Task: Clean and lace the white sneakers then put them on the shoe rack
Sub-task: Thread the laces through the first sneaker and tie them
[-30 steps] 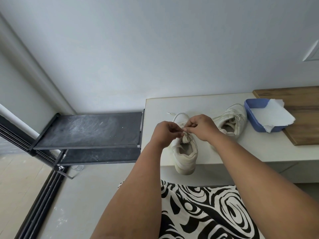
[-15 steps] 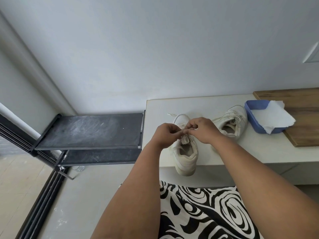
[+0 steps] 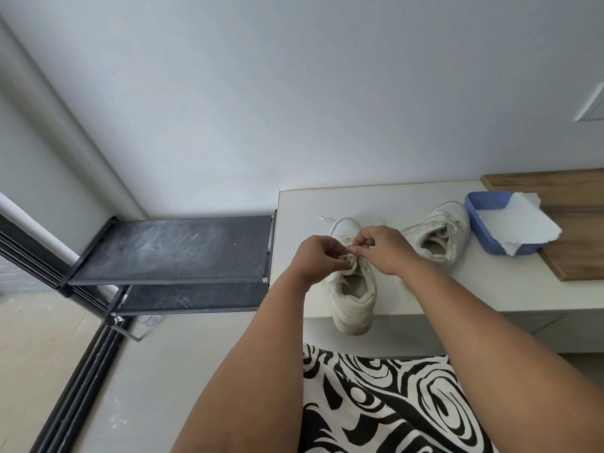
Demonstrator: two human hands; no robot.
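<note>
head view: both hands at the near sneaker's lace.
left hand and right hand pinch the lace over the tongue; near sneaker overhangs the table edge, second sneaker beside blue tub; shoe rack left.

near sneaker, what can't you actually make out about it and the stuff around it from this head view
- Near sneaker: the lacing and toe, hidden by the left hand and right hand.
- Lace: whether a knot is tied; the fingers cover it.
- Blue tub: its contents, under the white paper.
- Shoe rack: its lower shelf, mostly hidden by the top one.
</note>
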